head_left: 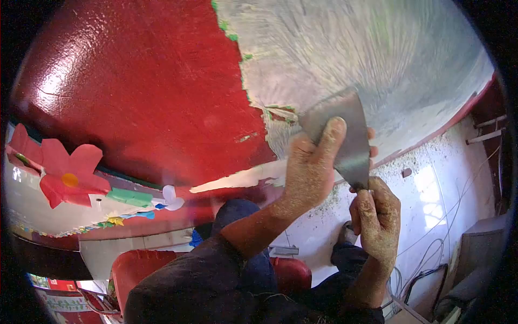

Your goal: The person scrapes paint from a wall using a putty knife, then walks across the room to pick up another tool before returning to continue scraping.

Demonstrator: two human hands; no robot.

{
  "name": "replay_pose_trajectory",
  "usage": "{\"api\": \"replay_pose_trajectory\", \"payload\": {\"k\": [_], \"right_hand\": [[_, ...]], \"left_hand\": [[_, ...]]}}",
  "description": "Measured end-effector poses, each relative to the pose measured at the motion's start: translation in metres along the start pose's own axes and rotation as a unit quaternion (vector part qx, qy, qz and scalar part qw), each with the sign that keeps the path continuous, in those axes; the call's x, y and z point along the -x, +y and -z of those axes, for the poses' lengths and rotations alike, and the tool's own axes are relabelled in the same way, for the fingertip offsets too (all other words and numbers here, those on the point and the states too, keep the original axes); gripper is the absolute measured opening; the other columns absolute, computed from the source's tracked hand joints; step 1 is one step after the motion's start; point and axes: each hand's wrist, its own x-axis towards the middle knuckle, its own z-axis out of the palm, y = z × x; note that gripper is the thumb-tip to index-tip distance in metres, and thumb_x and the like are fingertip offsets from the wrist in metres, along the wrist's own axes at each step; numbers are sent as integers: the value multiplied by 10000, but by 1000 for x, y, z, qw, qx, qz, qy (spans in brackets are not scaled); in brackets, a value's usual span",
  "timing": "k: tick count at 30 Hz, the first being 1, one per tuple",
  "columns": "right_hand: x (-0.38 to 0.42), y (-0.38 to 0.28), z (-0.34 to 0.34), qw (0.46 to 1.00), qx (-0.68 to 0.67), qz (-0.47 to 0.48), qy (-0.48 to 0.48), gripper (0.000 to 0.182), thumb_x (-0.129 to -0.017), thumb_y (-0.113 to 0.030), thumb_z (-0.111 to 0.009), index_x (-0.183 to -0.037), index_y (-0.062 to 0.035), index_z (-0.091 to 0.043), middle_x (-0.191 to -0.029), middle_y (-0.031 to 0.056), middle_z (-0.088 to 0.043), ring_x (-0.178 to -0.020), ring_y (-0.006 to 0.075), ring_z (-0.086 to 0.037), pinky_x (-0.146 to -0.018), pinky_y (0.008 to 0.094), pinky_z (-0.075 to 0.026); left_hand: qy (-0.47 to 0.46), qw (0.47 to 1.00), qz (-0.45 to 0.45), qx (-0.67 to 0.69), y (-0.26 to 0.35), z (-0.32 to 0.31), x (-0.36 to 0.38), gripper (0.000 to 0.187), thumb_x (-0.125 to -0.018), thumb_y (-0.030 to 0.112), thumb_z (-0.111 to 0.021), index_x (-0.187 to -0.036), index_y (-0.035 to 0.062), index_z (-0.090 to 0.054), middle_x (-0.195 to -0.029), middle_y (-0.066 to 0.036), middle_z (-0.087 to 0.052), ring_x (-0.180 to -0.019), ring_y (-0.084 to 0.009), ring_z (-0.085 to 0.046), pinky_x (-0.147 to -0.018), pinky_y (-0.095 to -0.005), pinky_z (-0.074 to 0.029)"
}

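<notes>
A wide metal scraper [352, 141] with a fan-shaped blade is held between both my hands, its broad edge turned up toward the wall. My left hand [315, 167] grips the blade, thumb flat on its near face and fingertips showing past its right edge. Around the narrow lower end my right hand [377, 218] is closed, hiding the handle. Both hands are coated in pale dust. Behind the blade, red paint [156, 102] meets a bare greyish-white patch [307, 54] along a ragged border with green flecks. A peeled strip of paint [283, 113] hangs near the blade's left corner.
Paper flowers [70, 175] decorate a white wall section at left. Below me is a red chair [141, 264]. Paint crumbs lie on the white tiled floor [421, 189], with loose cables [431, 251] at lower right. A dark box-like object [483, 243] stands at the right edge.
</notes>
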Motion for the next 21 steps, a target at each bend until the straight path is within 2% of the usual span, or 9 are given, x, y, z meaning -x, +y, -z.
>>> {"api": "replay_pose_trajectory", "payload": {"k": [3,7,10,13,14,16,17,18,21], "right_hand": [[5,6,2,999,17,-16,25,188,-891,-138,-518,-950,29,-582,-627,18,-487,-533,81,-445,-488,234,-343],[6,4,-3,998,6,-36,43,187,-896,-137,-515,-963,29,-573,-616,42,-485,-524,89,-446,-487,248,-350],[5,19,-17,994,54,82,41,205,-959,-180,-462,-977,5,-550,-491,-45,-409,-389,23,-342,-369,188,-243],[8,12,-13,995,47,70,44,188,-948,-157,-476,-969,11,-558,-542,-43,-443,-427,20,-354,-393,192,-261],[8,10,-13,996,42,62,44,188,-947,-153,-475,-968,14,-561,-554,-42,-447,-440,20,-357,-402,193,-265],[7,7,-10,997,59,36,40,188,-946,-141,-472,-971,20,-565,-573,-41,-452,-468,21,-367,-421,193,-273],[7,10,-20,992,80,77,59,191,-939,-134,-479,-983,29,-569,-590,-40,-449,-501,27,-378,-447,196,-282],[7,12,-18,993,74,82,51,192,-935,-132,-481,-984,33,-566,-593,-37,-450,-505,31,-382,-452,199,-286],[10,9,-11,992,81,88,36,192,-930,-134,-485,-974,36,-563,-592,-28,-448,-506,37,-386,-457,205,-293]], "left_hand": [[-39,999,5,6,-13,4,-6,388,-950,313,-469,-1105,-38,-530,-975,-178,-636,-805,-281,-666,-687,-395,-567],[-45,999,14,4,-12,4,-6,380,-948,320,-473,-1117,-18,-519,-970,-183,-634,-801,-283,-665,-680,-395,-566],[-9,1000,9,15,3,2,1,379,-947,334,-473,-1125,2,-512,-957,-183,-632,-785,-284,-663,-663,-400,-567],[4,999,27,25,1,-1,2,381,-944,356,-473,-1115,18,-514,-952,-186,-630,-774,-285,-660,-650,-404,-567],[-21,1000,3,17,-4,0,-1,378,-942,364,-473,-1098,23,-520,-949,-186,-633,-757,-279,-663,-637,-398,-570],[-1,1000,-5,-2,2,0,0,375,-942,370,-468,-1086,28,-522,-942,-185,-636,-742,-274,-665,-624,-391,-572],[10,1000,-5,-4,0,0,1,374,-942,373,-465,-1080,30,-524,-939,-184,-637,-735,-272,-666,-618,-387,-573],[-11,1000,-19,16,-2,3,-1,369,-947,376,-451,-1066,36,-528,-932,-179,-641,-721,-271,-668,-604,-380,-575],[3,1000,-19,18,3,-4,4,371,-951,377,-442,-1059,33,-529,-935,-181,-639,-729,-279,-668,-608,-384,-576]]}}
